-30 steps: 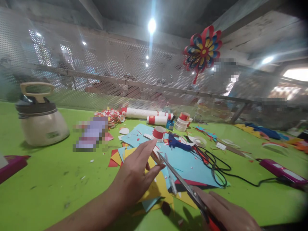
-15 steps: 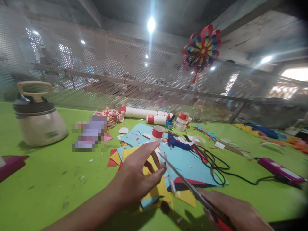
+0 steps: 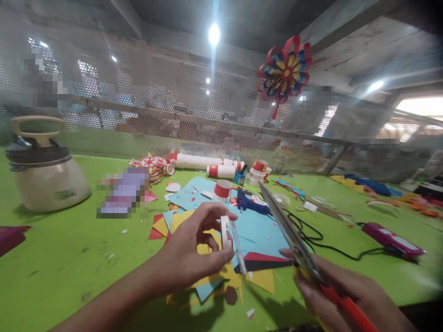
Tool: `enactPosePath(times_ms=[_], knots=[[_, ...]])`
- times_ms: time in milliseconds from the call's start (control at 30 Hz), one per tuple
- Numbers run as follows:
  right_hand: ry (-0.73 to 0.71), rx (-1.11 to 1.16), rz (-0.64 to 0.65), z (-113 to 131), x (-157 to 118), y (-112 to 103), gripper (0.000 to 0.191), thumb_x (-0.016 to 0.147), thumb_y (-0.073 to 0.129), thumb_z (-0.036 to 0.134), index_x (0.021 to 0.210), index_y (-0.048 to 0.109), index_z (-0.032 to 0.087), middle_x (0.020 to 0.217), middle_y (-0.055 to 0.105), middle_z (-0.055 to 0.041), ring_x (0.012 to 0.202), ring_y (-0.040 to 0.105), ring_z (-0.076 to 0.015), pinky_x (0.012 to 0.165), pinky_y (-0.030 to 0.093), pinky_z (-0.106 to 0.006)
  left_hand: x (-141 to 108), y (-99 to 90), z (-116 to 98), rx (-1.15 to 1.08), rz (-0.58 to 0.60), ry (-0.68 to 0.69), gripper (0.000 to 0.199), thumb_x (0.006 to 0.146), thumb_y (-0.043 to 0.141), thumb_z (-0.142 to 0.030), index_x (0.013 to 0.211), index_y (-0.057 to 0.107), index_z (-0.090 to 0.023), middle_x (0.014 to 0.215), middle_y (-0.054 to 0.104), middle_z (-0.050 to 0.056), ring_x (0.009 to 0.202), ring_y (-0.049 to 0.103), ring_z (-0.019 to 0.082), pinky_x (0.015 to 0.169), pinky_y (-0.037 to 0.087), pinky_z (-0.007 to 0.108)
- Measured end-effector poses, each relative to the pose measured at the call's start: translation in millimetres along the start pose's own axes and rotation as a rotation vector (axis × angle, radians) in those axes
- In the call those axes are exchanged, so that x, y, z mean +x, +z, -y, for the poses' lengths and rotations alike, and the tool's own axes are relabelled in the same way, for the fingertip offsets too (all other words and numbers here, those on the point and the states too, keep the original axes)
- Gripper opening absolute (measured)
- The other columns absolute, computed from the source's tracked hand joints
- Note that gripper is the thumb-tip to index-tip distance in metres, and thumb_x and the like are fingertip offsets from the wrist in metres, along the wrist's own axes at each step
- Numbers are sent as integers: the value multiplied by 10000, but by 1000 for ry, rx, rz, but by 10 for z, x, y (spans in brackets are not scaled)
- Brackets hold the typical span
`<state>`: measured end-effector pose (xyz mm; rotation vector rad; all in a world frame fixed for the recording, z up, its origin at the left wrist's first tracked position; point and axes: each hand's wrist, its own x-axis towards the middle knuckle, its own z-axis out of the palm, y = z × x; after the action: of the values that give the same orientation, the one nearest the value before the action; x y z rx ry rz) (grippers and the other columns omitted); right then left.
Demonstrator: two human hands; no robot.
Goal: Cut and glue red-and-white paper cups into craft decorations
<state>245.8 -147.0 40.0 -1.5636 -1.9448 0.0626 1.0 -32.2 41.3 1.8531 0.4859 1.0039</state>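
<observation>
A short white ring (image 3: 225, 233), apparently cut from a paper cup, is pinched upright between the thumb and fingers of my left hand (image 3: 188, 251). My right hand (image 3: 353, 288) grips scissors (image 3: 292, 235) by their red handle. Their blades look nearly closed and point up and away, apart from the ring. Below the ring lie light blue paper (image 3: 263, 230), yellow scraps (image 3: 265, 281) and a clear stick (image 3: 239, 253). Just beyond my left hand stands a red and white paper cup piece (image 3: 222, 191), beside a blue glue gun (image 3: 251, 203).
A large lidded jug (image 3: 48, 180) stands at the left. Paper cup stacks (image 3: 221, 172) and a blue bottle (image 3: 240, 177) are at the back. The black cable (image 3: 335, 246) leads to a purple power strip (image 3: 391, 240) at the right. A paper flower (image 3: 286, 73) hangs above.
The scissors have moved up and right, away from the ring, and their tips have come off it. My left hand has turned the ring more upright. The view has shifted slightly right.
</observation>
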Motion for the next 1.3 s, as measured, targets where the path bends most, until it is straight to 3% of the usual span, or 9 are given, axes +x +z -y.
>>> enactPosePath(times_ms=[100,233,433,700,800,933,1033,1133,1300], knots=[[149,169,-184,283,197,92,228,846,598,327,1044,665,235,609,619,32,468,579,-123,451,510,-194,-12,38,-8,-29,86,-75,364,751,607,-105,1082,491,-200,1102,620,108,906,653,207,717,588,351],[38,404,-159,547,513,275,256,793,631,205,1048,655,220,704,658,35,566,625,-100,528,529,-174,-42,40,16,-63,157,-97,368,774,618,-130,1112,486,-194,1040,624,84,912,654,205,752,577,361],[122,560,-125,549,612,474,349,779,682,270,1119,637,208,773,709,-9,656,684,-150,594,589,-252,-45,28,85,120,148,4,318,786,617,-146,1074,496,-204,1031,630,49,895,632,170,713,565,302],[83,518,-103,559,607,453,362,809,634,238,1166,595,198,804,701,-28,705,670,-157,598,571,-245,-73,75,167,354,83,69,363,813,598,-204,1156,479,-228,1066,632,48,752,624,131,624,554,274],[85,505,-50,537,630,462,369,820,602,216,1186,570,188,761,673,-12,644,644,-139,564,549,-229,-63,70,166,440,38,72,330,818,584,-216,1135,492,-225,963,634,26,677,599,123,591,538,283],[91,502,7,480,624,446,385,819,598,228,1199,556,193,718,629,7,636,627,-143,552,532,-224,-3,19,73,222,-24,-84,262,805,608,-245,1040,507,-190,840,628,18,647,594,127,559,537,275],[138,495,1,415,583,375,325,839,587,258,1158,570,195,756,606,4,638,610,-134,557,522,-216,20,-24,16,-76,-8,-163,262,781,638,-229,1008,515,-187,921,627,55,753,616,162,549,554,273],[183,511,54,351,488,296,260,871,564,295,1109,589,195,707,579,17,609,590,-124,562,514,-212,13,-49,7,-295,49,-195,330,767,656,-213,1076,544,-195,992,628,79,821,632,197,583,578,317],[260,552,96,288,248,199,251,865,560,344,1060,658,221,745,655,-16,691,653,-174,635,547,-254,11,-86,1,-393,128,-225,447,785,669,-261,1221,578,-226,911,679,79,758,623,190,600,559,331]])
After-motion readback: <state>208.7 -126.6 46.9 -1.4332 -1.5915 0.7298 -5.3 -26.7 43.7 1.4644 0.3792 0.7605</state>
